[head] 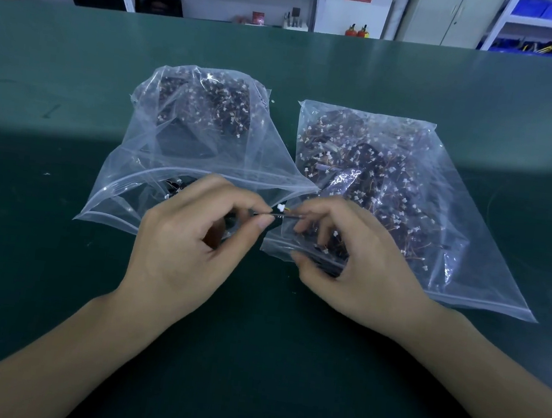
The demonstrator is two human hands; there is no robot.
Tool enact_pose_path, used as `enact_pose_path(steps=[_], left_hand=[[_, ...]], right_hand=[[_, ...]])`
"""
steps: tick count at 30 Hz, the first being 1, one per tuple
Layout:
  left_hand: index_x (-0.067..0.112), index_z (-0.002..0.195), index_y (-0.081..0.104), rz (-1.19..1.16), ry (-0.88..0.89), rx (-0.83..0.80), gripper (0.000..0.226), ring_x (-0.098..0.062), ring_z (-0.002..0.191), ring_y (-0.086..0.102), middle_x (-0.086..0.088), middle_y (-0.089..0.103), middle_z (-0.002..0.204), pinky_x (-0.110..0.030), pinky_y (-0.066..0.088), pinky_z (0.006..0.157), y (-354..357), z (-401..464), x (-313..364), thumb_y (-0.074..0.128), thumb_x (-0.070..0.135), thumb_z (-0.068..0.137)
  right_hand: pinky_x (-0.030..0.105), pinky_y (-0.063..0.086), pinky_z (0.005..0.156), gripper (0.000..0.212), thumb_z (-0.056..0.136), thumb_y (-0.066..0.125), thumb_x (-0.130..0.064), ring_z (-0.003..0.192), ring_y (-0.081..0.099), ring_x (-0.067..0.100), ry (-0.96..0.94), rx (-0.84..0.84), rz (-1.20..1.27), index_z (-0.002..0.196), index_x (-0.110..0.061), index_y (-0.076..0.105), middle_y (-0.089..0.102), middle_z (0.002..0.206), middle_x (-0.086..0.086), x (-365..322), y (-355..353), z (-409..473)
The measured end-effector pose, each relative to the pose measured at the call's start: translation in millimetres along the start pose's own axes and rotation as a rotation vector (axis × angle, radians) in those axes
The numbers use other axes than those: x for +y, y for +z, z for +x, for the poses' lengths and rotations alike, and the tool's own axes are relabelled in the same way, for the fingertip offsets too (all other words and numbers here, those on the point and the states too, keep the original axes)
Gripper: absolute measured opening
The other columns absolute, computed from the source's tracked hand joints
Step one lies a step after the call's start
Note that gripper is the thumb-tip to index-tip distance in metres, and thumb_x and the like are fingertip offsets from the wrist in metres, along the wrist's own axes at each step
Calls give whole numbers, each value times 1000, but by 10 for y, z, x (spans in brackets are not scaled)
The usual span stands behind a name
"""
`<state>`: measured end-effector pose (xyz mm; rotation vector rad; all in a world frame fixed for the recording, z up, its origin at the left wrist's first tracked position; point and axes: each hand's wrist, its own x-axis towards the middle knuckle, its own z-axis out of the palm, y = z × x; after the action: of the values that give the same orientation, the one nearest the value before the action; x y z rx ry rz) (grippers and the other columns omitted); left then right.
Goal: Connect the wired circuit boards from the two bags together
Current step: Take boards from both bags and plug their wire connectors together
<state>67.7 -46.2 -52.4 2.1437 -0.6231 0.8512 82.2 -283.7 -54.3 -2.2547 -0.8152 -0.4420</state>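
Pinching a small dark wired circuit board point(264, 213) between thumb and forefinger, the left hand point(193, 237) meets the right hand point(348, 250) just in front of the two bag mouths. The right hand's fingers are curled narrow round a second dark piece with thin wires, and a tiny white plastic connector point(281, 207) shows in the gap between the fingertips. Whether the plug is already seated cannot be told. The likely risk is a skewed push: the connector is small, the fine wires could bend or pull loose if the fingers squeeze the leads rather than the housing. Beyond the left hand lies the clear zip-top plastic bag point(185, 151), its mouth gaping under the knuckles; beyond and outside the right hand lies the second clear plastic bag point(405, 195), its edge under the fingers, so a drag could snag film. Nearer the person, the dark green bench mat point(252, 359) offers open room.
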Motion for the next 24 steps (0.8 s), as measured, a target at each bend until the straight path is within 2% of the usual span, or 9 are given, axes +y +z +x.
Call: enact_pose_path(steps=[2, 4, 9, 12, 15, 17, 20, 24], left_hand=[[19, 102, 78, -2, -5, -20, 6, -15, 67, 57, 14, 65, 92, -29, 46, 62, -2, -3, -4, 73, 20, 103], [19, 102, 78, -9, -10, -48, 7, -17, 66, 58, 14, 65, 93, -32, 47, 61, 3, -5, 2, 71, 20, 103], [22, 93, 74, -3, 2, -139, 6, -16, 64, 57, 14, 63, 91, -38, 47, 56, 3, -17, 11, 71, 17, 96], [25, 89, 75, 98, 34, -163, 7, -3, 64, 50, 17, 61, 90, -34, 46, 54, 13, -11, 49, 73, 21, 94], [25, 87, 77, 192, 76, -147, 8, 7, 69, 41, 15, 65, 89, -19, 37, 56, 31, 7, 77, 76, 23, 95], [23, 85, 76, 243, 122, -142, 11, 3, 72, 41, 12, 65, 87, -21, 39, 53, 54, 17, 81, 76, 22, 95], [22, 81, 74, 361, 204, -149, 17, -11, 69, 57, 7, 63, 82, -35, 45, 46, 108, 33, 83, 73, 18, 98], [25, 88, 79, 472, 250, -251, 10, -19, 63, 60, 3, 55, 75, -34, 42, 40, 134, 42, 96, 82, 18, 94]], right_hand=[[36, 49, 94, 52, 80, 78, -15, 89, 58, 10, -13, -40, -83, 126, -28, 58, 62, 104, -17, 18, -11, 12], [38, 49, 93, 52, 77, 76, -9, 89, 57, 10, -7, -49, -122, 123, -26, 60, 62, 100, -15, 32, -22, 25], [32, 51, 77, 44, 79, 73, -2, 82, 59, 13, 64, 25, -39, 115, -27, 65, 63, 91, -15, 32, -42, 24], [27, 49, 71, 44, 80, 74, 0, 81, 62, 16, 99, 79, 21, 114, -28, 66, 66, 92, -14, 8, -44, 15], [19, 46, 72, 44, 80, 75, 2, 81, 62, 16, 94, 103, 40, 114, -26, 67, 67, 93, -13, -1, -49, 9], [18, 46, 71, 43, 81, 75, 2, 81, 62, 16, 84, 104, 44, 114, -25, 67, 67, 93, -14, -3, -43, 9], [20, 47, 70, 44, 80, 74, 1, 79, 62, 16, 84, 105, 59, 113, -27, 66, 66, 93, -14, -11, -27, 13], [20, 48, 69, 41, 82, 71, -6, 80, 62, 17, 75, 89, 57, 113, -31, 66, 66, 94, -14, -21, -21, 11]])
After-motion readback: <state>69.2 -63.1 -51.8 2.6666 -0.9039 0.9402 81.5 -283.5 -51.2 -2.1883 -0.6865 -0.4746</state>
